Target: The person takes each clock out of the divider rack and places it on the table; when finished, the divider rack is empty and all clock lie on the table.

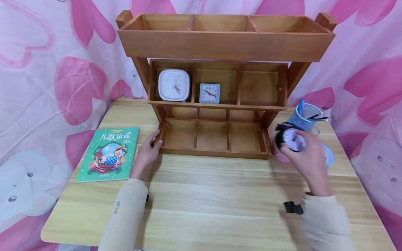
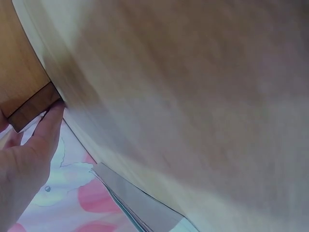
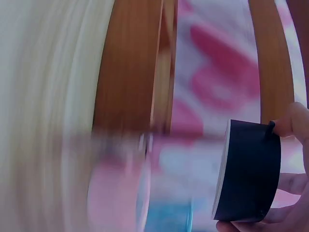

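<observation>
right hand [image 1: 309,162] gripping small black clock [image 1: 290,139] by its rim: light, rigid, smooth-sided, fragile-faced; left fingers [image 1: 154,141] straight against wooden shelf [image 1: 216,139].

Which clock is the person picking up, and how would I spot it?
Start at the wooden shelf on the table and go to its lower right corner. There the right hand grips a round black clock beside the blue pen cup. The other two clocks are square, pale and shelved.
</observation>
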